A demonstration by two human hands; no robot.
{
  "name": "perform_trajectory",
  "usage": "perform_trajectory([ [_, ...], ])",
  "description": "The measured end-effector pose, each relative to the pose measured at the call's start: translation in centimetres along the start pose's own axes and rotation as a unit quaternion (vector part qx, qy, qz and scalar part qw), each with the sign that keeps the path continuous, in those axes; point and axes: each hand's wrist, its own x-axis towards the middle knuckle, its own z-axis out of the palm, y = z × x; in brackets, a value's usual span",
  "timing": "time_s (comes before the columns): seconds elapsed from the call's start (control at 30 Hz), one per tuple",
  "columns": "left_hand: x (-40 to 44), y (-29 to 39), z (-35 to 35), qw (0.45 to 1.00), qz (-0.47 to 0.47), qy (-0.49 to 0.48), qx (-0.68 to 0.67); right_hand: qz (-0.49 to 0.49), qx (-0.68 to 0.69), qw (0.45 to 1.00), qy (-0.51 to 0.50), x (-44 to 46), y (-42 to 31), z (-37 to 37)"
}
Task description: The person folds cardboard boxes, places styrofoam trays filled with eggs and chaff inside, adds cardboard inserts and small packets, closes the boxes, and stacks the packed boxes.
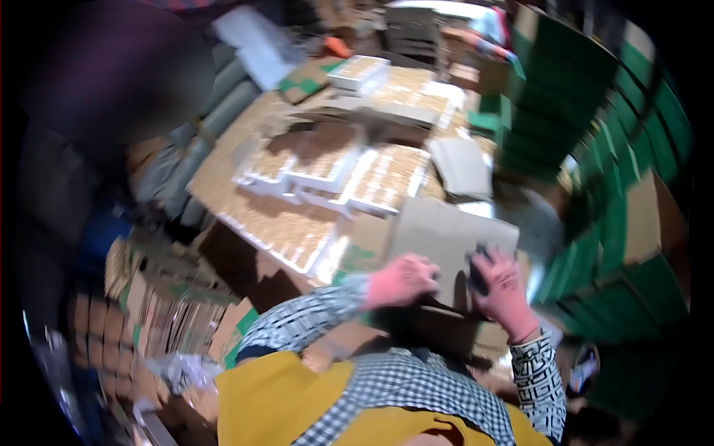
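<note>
A carton point(446, 327) stands in front of me, with a grey-brown cardboard sheet or flap point(454, 238) raised at its far side. My left hand point(405, 281), in a pink glove, is at the sheet's near left part with its fingers curled. Whatever those fingers hold, if anything, is blurred. On the right, my right hand point(502, 282), also gloved in pink, is closed around a small dark object point(478, 272) against the sheet. Its kind does not show. Beyond the sheet, white trays point(387, 178) filled with small light-brown pieces cover much of the table.
Green-and-brown cartons point(610, 245) are stacked along the right. Flattened cardboard point(178, 312) stands in a bundle at lower left, beside crumpled clear plastic point(182, 372). Loose cardboard pieces point(461, 167) lie on the trays. Grey rolls or sacks point(204, 149) line the table's left side.
</note>
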Motion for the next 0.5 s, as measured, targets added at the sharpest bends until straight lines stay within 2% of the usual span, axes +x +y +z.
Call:
perform_trajectory([
  [0.07, -0.1, -2.0, 4.8, 0.98, 0.041, -0.032, -0.191, -0.006, 0.031, 0.974, -0.223, -0.1, 2.0, 6.4],
  [0.1, 0.8, -2.6, 5.7, 0.967, 0.001, -0.137, -0.214, -0.036, 0.001, 0.98, -0.195, -0.4, 1.9, 6.3],
  [0.13, 1.1, -2.6, 4.0, 0.968, -0.015, -0.176, -0.179, -0.061, -0.032, 0.985, -0.16, 0.3, 1.9, 4.9],
  [0.2, 0.2, -1.9, 1.6, 0.964, -0.096, -0.151, -0.196, -0.06, 0.022, 0.994, -0.092, 1.5, 0.7, -0.4],
  [0.27, -2.4, -2.4, -3.1, 0.98, -0.064, 0.008, -0.191, 0.133, 0.173, 0.975, 0.042, -2.3, 2.8, -3.5],
  [0.3, -3.9, -2.6, -7.8, 0.94, -0.128, 0.039, -0.313, 0.185, 0.271, 0.944, 0.017, -3.7, 5.2, -5.6],
  [0.33, -6.0, -3.0, -10.4, 0.877, -0.251, 0.047, -0.406, 0.237, 0.364, 0.901, -0.009, -5.1, 7.3, -6.7],
  [0.37, -6.2, -4.5, -8.9, 0.865, -0.302, -0.027, -0.4, 0.279, 0.32, 0.899, 0.108, -6.3, 7.8, -3.0],
  [0.4, -6.5, -6.2, -6.2, 0.844, -0.35, -0.107, -0.392, 0.333, 0.311, 0.889, -0.043, -3.6, 4.8, -2.2],
  [0.43, -5.8, -5.9, -2.3, 0.885, -0.247, -0.064, -0.39, 0.298, 0.287, 0.907, -0.075, -4.9, 7.0, 4.9],
  [0.47, -4.3, -4.5, 1.8, 0.913, -0.137, -0.018, -0.384, 0.087, 0.122, 0.984, -0.091, -4.1, 5.8, 8.8],
  [0.5, -2.8, -3.3, 4.2, 0.985, -0.052, -0.083, -0.142, 0.073, 0.134, 0.982, -0.108, -2.8, 4.9, 9.6],
])
